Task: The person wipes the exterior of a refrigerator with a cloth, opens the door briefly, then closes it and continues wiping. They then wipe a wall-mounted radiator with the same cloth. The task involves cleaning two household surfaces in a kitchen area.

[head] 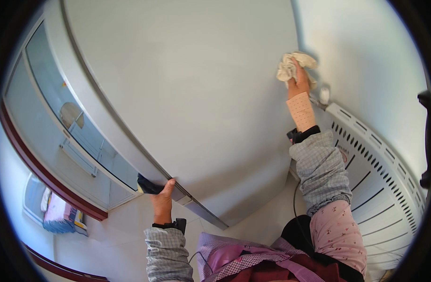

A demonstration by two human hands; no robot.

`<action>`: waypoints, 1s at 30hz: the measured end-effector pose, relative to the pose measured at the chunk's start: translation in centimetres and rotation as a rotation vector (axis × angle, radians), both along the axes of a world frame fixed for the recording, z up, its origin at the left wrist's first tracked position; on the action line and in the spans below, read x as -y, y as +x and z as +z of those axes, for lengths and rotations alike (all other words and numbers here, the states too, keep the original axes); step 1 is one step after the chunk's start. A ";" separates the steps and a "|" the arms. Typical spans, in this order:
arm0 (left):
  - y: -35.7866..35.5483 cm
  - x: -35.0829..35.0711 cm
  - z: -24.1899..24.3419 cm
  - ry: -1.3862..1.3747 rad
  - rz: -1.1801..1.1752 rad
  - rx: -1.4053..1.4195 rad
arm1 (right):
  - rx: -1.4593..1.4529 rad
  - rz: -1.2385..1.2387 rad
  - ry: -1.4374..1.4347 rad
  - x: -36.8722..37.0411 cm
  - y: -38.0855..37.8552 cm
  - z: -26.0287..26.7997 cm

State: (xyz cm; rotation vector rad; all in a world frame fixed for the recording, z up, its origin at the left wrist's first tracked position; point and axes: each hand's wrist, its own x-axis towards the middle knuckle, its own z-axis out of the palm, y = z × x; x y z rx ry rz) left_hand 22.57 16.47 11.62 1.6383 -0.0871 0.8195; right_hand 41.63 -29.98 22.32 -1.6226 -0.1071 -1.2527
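A large pale flat panel (201, 98), which looks like the side of a refrigerator or tall cabinet, fills the middle. My right hand (299, 79) is closed on a crumpled cream cloth (287, 68) by the panel's far right edge, near the wall. Lower left, my left hand (162, 199) grips the panel's front edge, thumb on the near side. A dark cloth or similar dark item (149, 185) lies against its fingers; whether the hand holds it is unclear. A beige perforated bandage or patch covers my right wrist.
A white slotted radiator (374, 141) stands along the wall at right, with a white valve (324, 95) at its end. On the left are a glass sliding door (106, 165) and a dark red door frame (53, 179). A dark cable hangs beside my right arm.
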 end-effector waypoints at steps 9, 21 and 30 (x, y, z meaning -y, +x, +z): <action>-0.5 1.5 1.8 -0.088 -0.113 0.111 | 0.015 -0.053 -0.049 -6.0 -2.3 8.7; -0.3 1.0 1.8 -0.066 -0.129 0.040 | 0.234 -0.305 -0.422 -8.6 -2.5 15.1; -0.3 1.5 2.3 -0.057 -0.160 0.163 | 0.309 -0.050 -0.303 -11.9 -1.4 19.5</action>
